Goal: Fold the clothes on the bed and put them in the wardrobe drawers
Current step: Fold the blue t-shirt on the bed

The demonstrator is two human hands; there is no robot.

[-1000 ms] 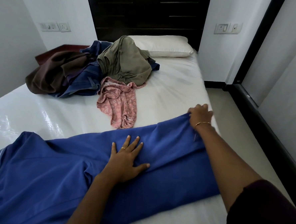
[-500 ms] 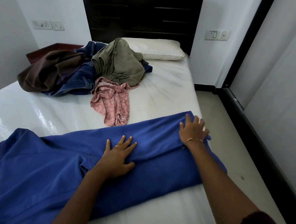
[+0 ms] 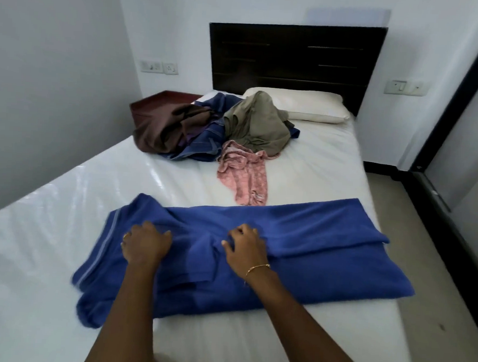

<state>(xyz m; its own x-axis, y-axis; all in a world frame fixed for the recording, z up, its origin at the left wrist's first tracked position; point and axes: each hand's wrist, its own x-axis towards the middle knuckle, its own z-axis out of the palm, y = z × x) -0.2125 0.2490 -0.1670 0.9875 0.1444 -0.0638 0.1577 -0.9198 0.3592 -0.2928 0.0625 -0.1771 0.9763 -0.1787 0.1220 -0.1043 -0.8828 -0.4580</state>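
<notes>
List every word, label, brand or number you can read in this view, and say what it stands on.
None can be read.
Blue garment: plain, no print or tag showing.
Pink patterned garment: a pattern, no letters.
Wall switch plates and: any markings are too small to read.

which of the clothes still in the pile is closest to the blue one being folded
The pink patterned garment; its lower end almost reaches the blue garment, while the others lie nearer the pillow.
</notes>
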